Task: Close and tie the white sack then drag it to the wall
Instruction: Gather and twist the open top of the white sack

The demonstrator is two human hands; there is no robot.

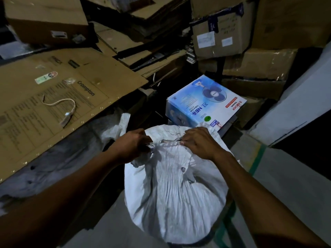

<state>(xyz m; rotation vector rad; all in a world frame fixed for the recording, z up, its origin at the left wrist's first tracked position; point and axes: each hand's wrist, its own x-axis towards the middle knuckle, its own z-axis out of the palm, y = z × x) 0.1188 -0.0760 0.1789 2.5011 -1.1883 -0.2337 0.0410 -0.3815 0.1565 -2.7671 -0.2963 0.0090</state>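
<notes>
The white woven sack (172, 190) stands full on the floor in front of me, its cloth creased and gathered toward the top. My left hand (132, 145) grips the bunched rim on the left side. My right hand (198, 142) pinches the rim on the right side. A taut edge of the mouth stretches between the two hands. A loose flap of the sack (123, 122) sticks up behind my left hand. Whether a string is in my fingers I cannot tell.
A blue and white fan box (206, 104) lies just behind the sack. Flattened cardboard (53, 97) with a loose white strap (68, 108) covers the left. Stacked cartons (250, 42) fill the back. A pale wall (304, 97) rises at right, with green floor tape (258, 158).
</notes>
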